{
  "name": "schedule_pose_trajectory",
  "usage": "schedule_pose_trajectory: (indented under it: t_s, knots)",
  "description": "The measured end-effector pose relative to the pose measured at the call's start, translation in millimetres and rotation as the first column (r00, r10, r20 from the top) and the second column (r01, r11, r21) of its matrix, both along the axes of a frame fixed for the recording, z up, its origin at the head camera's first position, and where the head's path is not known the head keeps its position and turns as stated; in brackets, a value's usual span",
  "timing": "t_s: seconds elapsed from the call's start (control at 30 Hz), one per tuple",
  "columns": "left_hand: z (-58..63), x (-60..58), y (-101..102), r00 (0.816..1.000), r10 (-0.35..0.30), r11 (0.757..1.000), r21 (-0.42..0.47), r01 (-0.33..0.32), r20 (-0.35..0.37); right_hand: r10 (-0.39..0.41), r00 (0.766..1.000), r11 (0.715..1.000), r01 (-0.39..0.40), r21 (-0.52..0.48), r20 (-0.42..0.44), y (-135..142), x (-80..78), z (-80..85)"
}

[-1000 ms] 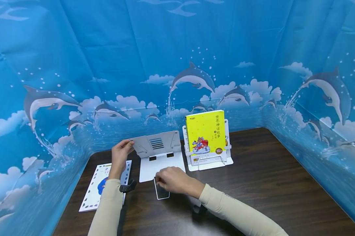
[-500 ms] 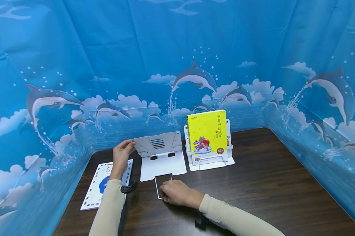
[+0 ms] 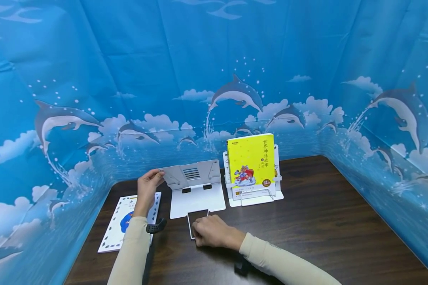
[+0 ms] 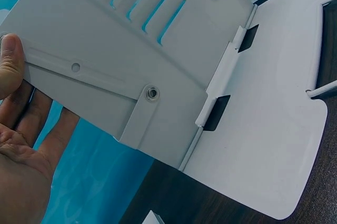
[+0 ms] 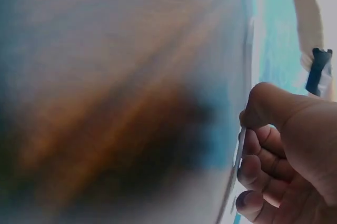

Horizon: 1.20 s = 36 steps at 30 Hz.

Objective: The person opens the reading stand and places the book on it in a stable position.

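A white metal book stand (image 3: 198, 201) lies unfolded on the table, with its slotted back panel (image 4: 105, 29) tilted up. My left hand (image 3: 150, 190) grips that panel's left edge, thumb (image 4: 10, 66) on the near face and fingers behind. From the base's front edge a white wire loop (image 3: 190, 227) reaches toward me. At its near right end is my right hand (image 3: 215, 232), covering part of it. In the right wrist view, the thumb and curled fingers (image 5: 250, 168) pinch a thin pale edge; the surface beside it is blurred.
A second white stand (image 3: 278, 184) to the right holds a yellow book (image 3: 249, 158). A white book with a blue picture (image 3: 110, 229) lies flat on the left of the dark wooden table (image 3: 324, 221). Blue dolphin-print cloth (image 3: 185, 79) rises behind.
My right hand has moved from beside the stand's base toward me, to the wire loop's near end. The left hand keeps its grip on the panel, which has hardly moved.
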<state>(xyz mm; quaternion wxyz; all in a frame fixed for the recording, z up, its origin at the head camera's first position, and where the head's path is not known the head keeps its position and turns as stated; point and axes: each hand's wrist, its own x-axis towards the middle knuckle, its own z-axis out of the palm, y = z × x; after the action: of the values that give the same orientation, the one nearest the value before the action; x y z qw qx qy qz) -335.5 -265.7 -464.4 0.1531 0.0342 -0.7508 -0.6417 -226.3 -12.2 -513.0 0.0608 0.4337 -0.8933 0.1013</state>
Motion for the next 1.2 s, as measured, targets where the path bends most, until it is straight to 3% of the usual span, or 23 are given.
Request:
schedule_pose_trajectory:
  t_s: [0.27, 0.5, 0.63, 0.83, 0.97, 1.2]
  knots:
    - [1.5, 0.0, -0.3, 1.0, -0.009, 1.0, 0.022, 0.009, -0.008, -0.016, 0.993, 0.995, 0.027, -0.093, 0.116, 3.1, -10.9, 24.5]
    - [3.1, 0.0, -2.9, 1.0, -0.004, 1.0, 0.019, 0.004, 0.0, -0.05, 0.992, 0.979, 0.072, -0.193, 0.112, 4.0, -17.6, 33.5]
    - [1.0, 0.9, -2.5, 1.0, -0.006, 1.0, 0.019, 0.006, 0.015, -0.105, 0.987, 0.942, 0.137, -0.306, 0.118, 5.9, -19.9, 36.0]
    - [-1.6, 0.9, -2.2, 1.0, -0.004, 1.0, 0.012, 0.004, 0.017, -0.172, 0.973, 0.859, 0.225, -0.46, 0.155, 7.2, -30.2, 32.4]
    - [-1.9, 0.8, -2.4, 1.0, -0.005, 1.0, 0.012, 0.005, 0.002, -0.224, 0.949, 0.823, 0.306, -0.478, 0.222, 10.4, -39.6, 25.4]
    - [-0.9, 1.2, -1.5, 1.0, -0.02, 0.999, 0.04, 0.021, -0.01, -0.266, 0.908, 0.79, 0.397, -0.466, 0.324, 16.8, -53.4, 7.4]
